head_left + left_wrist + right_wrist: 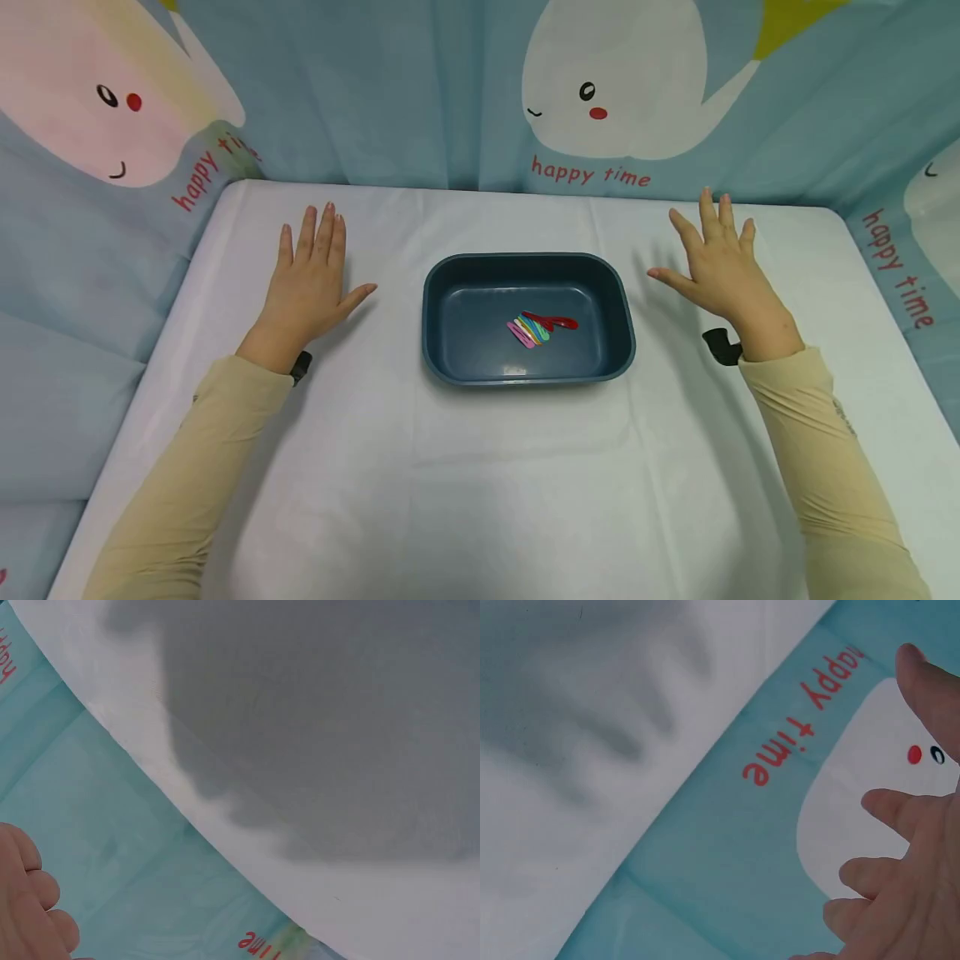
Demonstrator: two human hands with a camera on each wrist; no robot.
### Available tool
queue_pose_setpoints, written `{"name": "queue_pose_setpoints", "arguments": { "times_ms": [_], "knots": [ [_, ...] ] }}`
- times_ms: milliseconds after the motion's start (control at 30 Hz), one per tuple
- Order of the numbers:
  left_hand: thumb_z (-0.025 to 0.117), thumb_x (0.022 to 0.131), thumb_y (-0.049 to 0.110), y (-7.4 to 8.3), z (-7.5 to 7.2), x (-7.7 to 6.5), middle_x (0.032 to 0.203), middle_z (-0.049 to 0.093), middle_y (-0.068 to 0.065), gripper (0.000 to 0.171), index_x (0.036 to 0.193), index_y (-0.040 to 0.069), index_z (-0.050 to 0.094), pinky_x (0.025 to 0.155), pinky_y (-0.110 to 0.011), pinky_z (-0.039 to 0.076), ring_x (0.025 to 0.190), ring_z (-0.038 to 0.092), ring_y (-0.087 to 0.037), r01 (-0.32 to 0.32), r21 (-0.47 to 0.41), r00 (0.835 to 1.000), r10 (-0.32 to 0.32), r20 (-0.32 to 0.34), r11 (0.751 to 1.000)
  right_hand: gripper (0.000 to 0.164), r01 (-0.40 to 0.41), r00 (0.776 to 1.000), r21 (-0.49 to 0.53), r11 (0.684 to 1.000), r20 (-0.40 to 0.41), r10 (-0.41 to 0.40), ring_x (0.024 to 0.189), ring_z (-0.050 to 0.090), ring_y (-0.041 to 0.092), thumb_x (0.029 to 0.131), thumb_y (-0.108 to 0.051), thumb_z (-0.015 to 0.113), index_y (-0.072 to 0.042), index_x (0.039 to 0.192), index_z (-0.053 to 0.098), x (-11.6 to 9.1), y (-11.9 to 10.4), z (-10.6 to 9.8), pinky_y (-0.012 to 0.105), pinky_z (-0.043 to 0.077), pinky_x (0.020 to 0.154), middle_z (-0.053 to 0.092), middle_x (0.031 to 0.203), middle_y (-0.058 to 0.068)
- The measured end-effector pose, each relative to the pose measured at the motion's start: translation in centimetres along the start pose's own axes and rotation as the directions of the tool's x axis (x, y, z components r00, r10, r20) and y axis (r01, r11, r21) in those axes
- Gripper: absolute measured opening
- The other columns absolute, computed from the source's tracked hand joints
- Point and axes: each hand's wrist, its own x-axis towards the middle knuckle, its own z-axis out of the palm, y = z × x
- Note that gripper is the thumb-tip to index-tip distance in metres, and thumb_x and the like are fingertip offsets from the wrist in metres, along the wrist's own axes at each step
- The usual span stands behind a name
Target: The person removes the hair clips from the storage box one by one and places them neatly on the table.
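Observation:
My left hand (306, 287), palm down with straight fingers and the thumb out to the side, is held over the left part of the table and holds nothing. Over the right part, my right hand (722, 271) has its fingers spread wide, also with nothing in it. Between them stands a dark blue rectangular tub (442, 367). Several small colourful hair clips (530, 331), pink, yellow, green and blue, lie side by side in it, with a red item (558, 322) like a small clip or spoon against them. Neither hand touches the tub.
A white cloth (480, 467) covers the table. Blue curtains (375, 92) with whale prints and "happy time" lettering hang behind and along both sides. A black strap piece (722, 346) shows at the right wrist, another (301, 367) at the left.

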Motion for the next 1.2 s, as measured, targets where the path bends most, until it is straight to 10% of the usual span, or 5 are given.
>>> {"name": "queue_pose_setpoints", "arguments": {
  "times_ms": [367,833,1200],
  "knots": [
    [0.043,0.098,0.037,1.4,-0.3,-1.3,0.154,-0.017,-0.018,0.079,0.149,-0.005,-0.001,0.108,-0.057,-0.008,0.140,-0.019,-0.034,-0.019,-0.051,1.000,0.019,-0.018,0.999,0.076,0.078,0.996,0.086,0.993,-0.060,-0.073,0.136,0.021,0.046,0.090,-0.030,0.064,0.006,0.146,0.025,-0.4,-1.6,-0.7,0.058,0.018,0.107,0.020,0.149,0.030],
    [0.048,0.095,0.034,7.4,-0.4,-4.5,0.155,-0.007,-0.021,0.080,0.148,-0.009,0.005,0.111,-0.054,0.001,0.142,-0.008,-0.037,-0.186,-0.197,0.973,0.152,-0.175,0.963,0.045,0.256,0.967,0.238,0.937,-0.058,-0.250,0.116,0.049,0.034,0.087,-0.014,0.068,0.004,0.126,0.054,-0.8,-7.3,-2.4,0.050,0.038,0.096,0.056,0.123,0.019],
    [0.001,0.096,0.057,10.6,0.6,-5.3,0.156,0.000,-0.020,0.082,0.149,-0.005,0.008,0.111,-0.052,0.001,0.143,-0.005,-0.033,-0.265,-0.208,0.952,0.222,-0.208,0.941,0.028,0.319,0.939,0.339,0.885,0.013,-0.343,0.100,0.060,0.029,0.086,-0.009,0.069,0.004,0.109,0.062,0.4,-9.3,-1.3,0.044,0.045,0.088,0.064,0.105,0.014]
  ]
}}
